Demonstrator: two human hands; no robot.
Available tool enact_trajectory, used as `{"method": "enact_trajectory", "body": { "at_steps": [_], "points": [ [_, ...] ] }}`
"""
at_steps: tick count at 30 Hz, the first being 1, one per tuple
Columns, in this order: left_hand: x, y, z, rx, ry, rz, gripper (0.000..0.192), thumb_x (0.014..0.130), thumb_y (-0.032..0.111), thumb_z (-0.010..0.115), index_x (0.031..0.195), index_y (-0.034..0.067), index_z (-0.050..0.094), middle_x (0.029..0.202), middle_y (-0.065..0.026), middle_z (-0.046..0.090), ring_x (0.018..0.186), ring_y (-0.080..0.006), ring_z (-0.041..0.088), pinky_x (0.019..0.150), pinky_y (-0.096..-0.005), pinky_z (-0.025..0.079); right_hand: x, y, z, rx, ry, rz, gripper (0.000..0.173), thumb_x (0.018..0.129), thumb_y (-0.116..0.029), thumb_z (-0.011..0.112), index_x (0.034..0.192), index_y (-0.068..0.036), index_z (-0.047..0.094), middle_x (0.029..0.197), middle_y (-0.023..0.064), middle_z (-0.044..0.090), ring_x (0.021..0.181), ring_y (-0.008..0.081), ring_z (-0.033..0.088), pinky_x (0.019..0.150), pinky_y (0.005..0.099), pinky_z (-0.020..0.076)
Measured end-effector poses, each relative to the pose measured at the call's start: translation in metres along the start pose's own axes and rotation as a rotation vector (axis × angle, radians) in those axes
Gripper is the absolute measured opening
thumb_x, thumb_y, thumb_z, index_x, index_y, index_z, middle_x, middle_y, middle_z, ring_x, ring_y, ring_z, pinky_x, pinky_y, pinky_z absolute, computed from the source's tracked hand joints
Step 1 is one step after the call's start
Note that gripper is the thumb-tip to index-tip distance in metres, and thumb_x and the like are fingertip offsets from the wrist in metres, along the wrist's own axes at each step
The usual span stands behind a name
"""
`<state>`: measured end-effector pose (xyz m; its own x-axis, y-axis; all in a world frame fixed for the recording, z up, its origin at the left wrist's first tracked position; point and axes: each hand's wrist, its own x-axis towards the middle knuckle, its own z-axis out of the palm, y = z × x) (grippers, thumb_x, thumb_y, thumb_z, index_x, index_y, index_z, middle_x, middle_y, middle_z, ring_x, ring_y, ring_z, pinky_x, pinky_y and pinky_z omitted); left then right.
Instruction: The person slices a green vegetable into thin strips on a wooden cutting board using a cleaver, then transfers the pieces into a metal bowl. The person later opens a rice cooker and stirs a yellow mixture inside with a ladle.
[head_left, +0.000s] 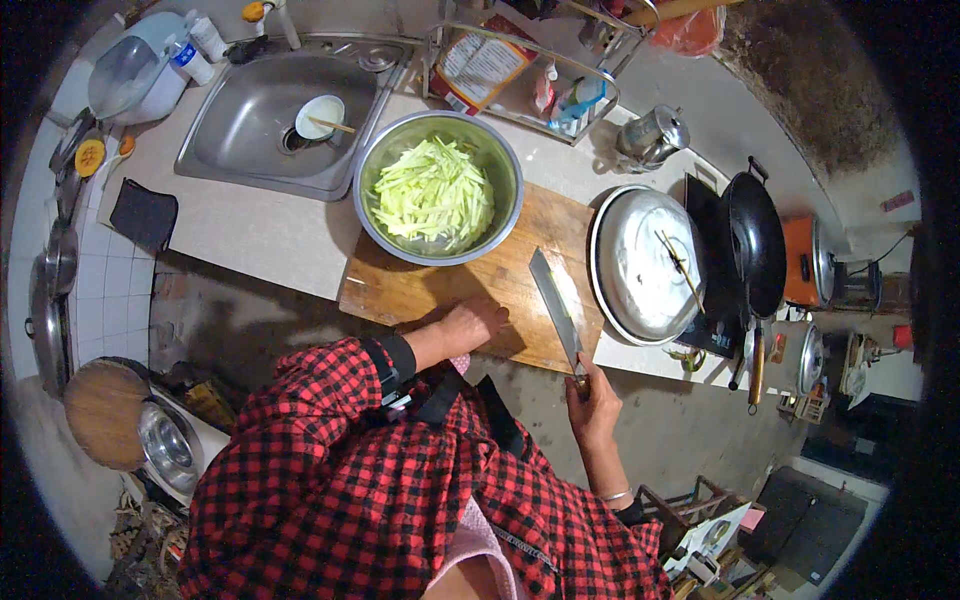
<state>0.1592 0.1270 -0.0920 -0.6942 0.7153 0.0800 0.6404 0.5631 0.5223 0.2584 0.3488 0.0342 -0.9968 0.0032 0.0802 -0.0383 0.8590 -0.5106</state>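
My right hand (595, 405) grips the handle of a kitchen knife (553, 300), its blade lying over the right part of a wooden cutting board (480, 292). Low over the board's front edge is my left hand (474, 328), fingers curled; whether anything is inside them is hidden. A steel bowl (511, 217) stands on the back left of the board, heaped with pale green vegetable shreds (435, 191). Small green scraps lie on the board beside the blade.
Left of the bowl is a steel sink (247, 124) holding a small bowl (319, 116) with chopsticks. To the right sits a domed metal lid (649, 262) with chopsticks on it, then a black wok (757, 240). A wire rack (517, 116) and a metal kettle (652, 139) stand behind.
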Motion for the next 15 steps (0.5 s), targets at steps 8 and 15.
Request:
{"method": "enact_trajectory", "body": {
  "at_steps": [8, 15],
  "points": [
    [0.017, 0.003, -0.086, -0.049, 0.208, 0.003, 0.015, 0.074, 0.015, 0.062, 0.083, 0.004, 0.056, 0.079, -0.0111, 0.058, 0.075, -0.0286, 0.06, 0.064, -0.0402, 0.05, -0.001, 0.001, 0.001, 0.036, 0.005, 0.09, 0.044, 0.073, -0.005, 0.069, 0.115, -0.012, 0.058, 0.083, 0.0128, 0.063, 0.065, 0.027, 0.062, 0.059, 0.0347, 0.0499],
    [0.063, -0.094, -0.131, -0.11, 0.386, -0.324, 0.01, 0.078, 0.015, 0.062, 0.081, 0.005, 0.062, 0.078, -0.0137, 0.061, 0.073, -0.0326, 0.062, 0.064, -0.0434, 0.049, -0.003, 0.0, 0.004, 0.063, -0.038, 0.138, 0.043, 0.073, -0.004, 0.068, 0.113, -0.012, 0.058, 0.086, 0.0152, 0.063, 0.07, 0.0298, 0.064, 0.061, 0.0359, 0.0506]
  ]
}}
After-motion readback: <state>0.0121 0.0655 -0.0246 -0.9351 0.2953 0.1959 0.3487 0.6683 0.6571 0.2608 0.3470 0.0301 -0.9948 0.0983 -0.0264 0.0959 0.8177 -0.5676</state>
